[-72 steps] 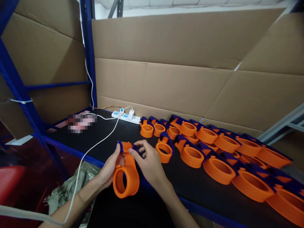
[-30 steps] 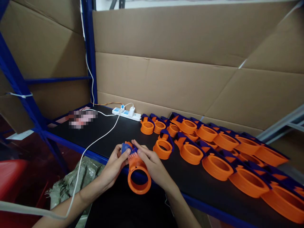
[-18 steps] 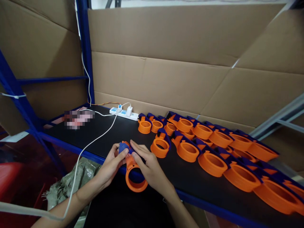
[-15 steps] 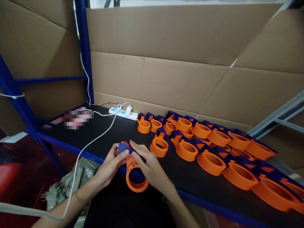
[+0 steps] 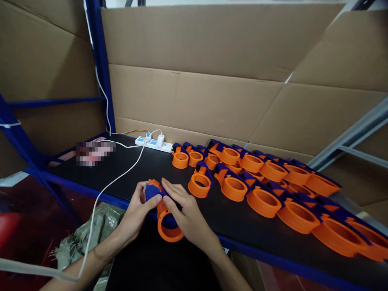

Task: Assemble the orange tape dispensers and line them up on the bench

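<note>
Both my hands grip one orange ring-shaped part (image 5: 167, 226) with a stem, at the near edge of the black shelf (image 5: 242, 226). My left hand (image 5: 138, 208) pinches a small blue piece (image 5: 150, 192) against the top of the stem. My right hand (image 5: 185, 210) wraps the stem from the right, fingers pressed on the blue piece. The ring hangs over the shelf's blue front rail.
Several orange-and-blue parts (image 5: 263, 200) lie in rows across the shelf to the right. A white power strip (image 5: 153, 142) with a cable (image 5: 115, 182) sits at the back left. Cardboard sheets (image 5: 212, 81) line the back. A blue rack post (image 5: 97, 64) stands left.
The ring has turned from facing me to hanging lower and more edge-on. Both hands closed in on the blue piece at the stem's top. The view drifted right.
</note>
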Available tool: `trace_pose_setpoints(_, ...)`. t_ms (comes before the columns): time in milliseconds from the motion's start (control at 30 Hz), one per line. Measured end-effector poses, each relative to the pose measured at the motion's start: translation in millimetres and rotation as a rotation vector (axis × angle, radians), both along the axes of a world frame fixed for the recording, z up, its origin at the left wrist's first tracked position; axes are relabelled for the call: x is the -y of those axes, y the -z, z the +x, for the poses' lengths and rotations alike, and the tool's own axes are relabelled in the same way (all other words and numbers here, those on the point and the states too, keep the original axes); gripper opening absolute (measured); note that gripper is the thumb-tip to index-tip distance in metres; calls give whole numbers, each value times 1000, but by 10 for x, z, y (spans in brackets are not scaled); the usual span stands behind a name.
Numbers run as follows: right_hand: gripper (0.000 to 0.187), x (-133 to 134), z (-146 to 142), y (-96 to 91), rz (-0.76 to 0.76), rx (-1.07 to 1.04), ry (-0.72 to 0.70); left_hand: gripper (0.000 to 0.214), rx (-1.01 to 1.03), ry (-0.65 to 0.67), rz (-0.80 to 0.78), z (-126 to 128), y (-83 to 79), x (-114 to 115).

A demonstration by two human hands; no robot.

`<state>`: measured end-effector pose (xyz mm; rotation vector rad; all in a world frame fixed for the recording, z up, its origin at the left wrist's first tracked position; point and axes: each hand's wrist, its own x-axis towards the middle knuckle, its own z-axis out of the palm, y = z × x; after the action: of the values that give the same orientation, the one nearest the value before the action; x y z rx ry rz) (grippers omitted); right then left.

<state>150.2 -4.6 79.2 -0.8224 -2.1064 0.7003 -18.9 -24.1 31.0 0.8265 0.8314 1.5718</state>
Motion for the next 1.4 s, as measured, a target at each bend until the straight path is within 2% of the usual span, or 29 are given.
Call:
trace_pose_setpoints(300,43,46,96,-14,-67,-32,-38,42,-37,83,37,20,-42,50)
trace_pose_setpoints(500,45,103,92,-20,-42,-15,-59,47,-30,94,40,8,-87,117)
trace_pose_setpoints(633,46,143,105,-22,-68,-57,-72,43,-65,89,86,21,-104,155)
trace_pose_setpoints(733,46,160,127,-35,-163,-119,-94,41,-89,107,116,12,-94,184)
trace_pose_setpoints(800,45,166,138,-41,-277,-214,-106,46,-102,131,145,-6,-103,220)
trace_pose_setpoints(967,24,165,157,-21,-543,-391,12,66,-105,159,161,-45,-206,357)
trace_pose_setpoints(1033,20,169,173,-7,-612,-430,9,70,-117,176,176,-60,-223,388)
trace_pose_setpoints(1267,21,228,185,9,-729,-603,-117,75,-228,212,386,-191,-104,241)
trace_pose_setpoints(1400,19,264,143,-8,-769,-631,-173,74,-260,302,454,-238,-127,190)
